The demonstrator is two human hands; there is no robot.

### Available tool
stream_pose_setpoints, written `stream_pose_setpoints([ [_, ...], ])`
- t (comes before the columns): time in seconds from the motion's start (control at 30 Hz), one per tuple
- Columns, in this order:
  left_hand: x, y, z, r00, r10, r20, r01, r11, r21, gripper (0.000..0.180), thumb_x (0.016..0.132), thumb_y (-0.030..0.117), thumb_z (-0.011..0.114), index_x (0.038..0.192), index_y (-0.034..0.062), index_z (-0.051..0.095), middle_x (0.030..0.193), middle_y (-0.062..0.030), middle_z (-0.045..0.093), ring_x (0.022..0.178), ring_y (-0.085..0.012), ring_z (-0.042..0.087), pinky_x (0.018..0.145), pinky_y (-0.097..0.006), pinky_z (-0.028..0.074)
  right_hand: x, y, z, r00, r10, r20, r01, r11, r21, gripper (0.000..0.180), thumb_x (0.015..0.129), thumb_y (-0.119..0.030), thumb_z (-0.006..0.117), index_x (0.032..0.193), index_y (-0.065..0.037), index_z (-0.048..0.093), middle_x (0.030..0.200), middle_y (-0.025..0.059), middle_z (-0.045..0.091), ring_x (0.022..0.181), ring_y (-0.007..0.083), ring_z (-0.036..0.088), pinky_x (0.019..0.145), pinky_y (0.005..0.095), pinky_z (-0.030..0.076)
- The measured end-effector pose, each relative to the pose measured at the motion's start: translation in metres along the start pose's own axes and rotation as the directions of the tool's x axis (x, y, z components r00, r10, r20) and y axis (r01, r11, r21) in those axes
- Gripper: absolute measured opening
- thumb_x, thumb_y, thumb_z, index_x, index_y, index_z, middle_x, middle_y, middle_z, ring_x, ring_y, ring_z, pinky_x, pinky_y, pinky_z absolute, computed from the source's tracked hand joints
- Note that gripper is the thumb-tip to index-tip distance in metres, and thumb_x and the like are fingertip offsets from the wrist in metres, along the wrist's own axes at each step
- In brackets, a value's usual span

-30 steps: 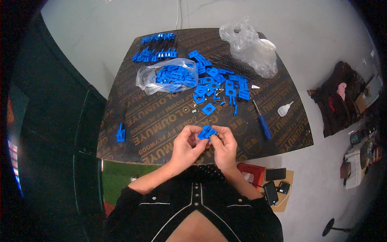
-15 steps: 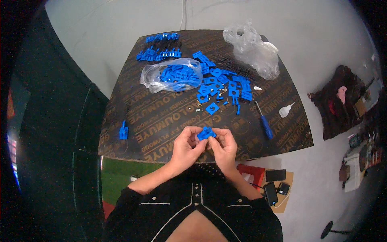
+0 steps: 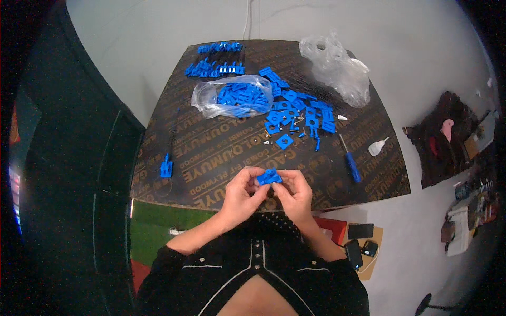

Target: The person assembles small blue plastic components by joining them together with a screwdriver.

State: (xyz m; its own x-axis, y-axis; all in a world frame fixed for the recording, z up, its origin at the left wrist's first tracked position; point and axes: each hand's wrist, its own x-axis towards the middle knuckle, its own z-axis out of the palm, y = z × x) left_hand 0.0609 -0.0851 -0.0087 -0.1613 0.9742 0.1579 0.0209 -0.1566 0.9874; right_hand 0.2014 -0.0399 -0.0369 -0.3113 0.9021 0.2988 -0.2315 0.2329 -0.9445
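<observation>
Here, both hands meet over the near edge of the table (image 3: 211, 152); the left hand (image 3: 243, 190) and the right hand (image 3: 293, 194) are each pinched on the same small blue part (image 3: 269, 177), fingertips closed on its opposite ends, the part held just above the tabletop and close to the body. It seems to be two flat pieces being pressed or fitted together, though how they join is too small to tell; done well, this calls for a steady pinch on the edges, the pieces kept square to one another, and pressure applied evenly rather than with a twist; working low over the table means a slipped piece would land on the board, not the floor.

As for containers: a clear bag (image 3: 232, 97) lies open on its side at mid-table, holding a heap of blue parts; a second bag (image 3: 334, 68), crumpled at the far right, looks empty; loose parts (image 3: 298, 113) lie spread between them, a screwdriver (image 3: 350, 164) to the right.
</observation>
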Motion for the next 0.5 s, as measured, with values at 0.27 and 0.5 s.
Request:
stream_pose_setpoints([
  [0.27,-0.002,-0.007,-0.011,0.992,0.126,-0.011,-0.123,0.984,0.127,0.026,0.081,-0.002,0.064,0.104,-0.0024,0.054,0.091,-0.0057,0.057,0.075,-0.0064,0.056,0.062,-0.021,0.051,0.002,-0.003,0.002,1.0,-0.015,0.003,0.015,0.994,-0.11,0.025,0.082,0.0,0.064,0.104,0.002,0.054,0.092,0.0066,0.064,0.083,0.0093,0.06,0.073,0.0251,0.05],
  [0.5,0.0,-0.001,-0.015,0.999,0.021,0.05,-0.026,0.994,0.102,0.027,0.083,-0.002,0.061,0.108,-0.0026,0.05,0.089,-0.0046,0.057,0.077,-0.0087,0.058,0.064,-0.024,0.053,0.005,0.003,0.001,0.999,0.001,0.038,0.004,0.993,-0.122,0.024,0.081,-0.001,0.066,0.103,0.002,0.055,0.091,0.0067,0.064,0.081,0.0096,0.061,0.071,0.0253,0.051],
])
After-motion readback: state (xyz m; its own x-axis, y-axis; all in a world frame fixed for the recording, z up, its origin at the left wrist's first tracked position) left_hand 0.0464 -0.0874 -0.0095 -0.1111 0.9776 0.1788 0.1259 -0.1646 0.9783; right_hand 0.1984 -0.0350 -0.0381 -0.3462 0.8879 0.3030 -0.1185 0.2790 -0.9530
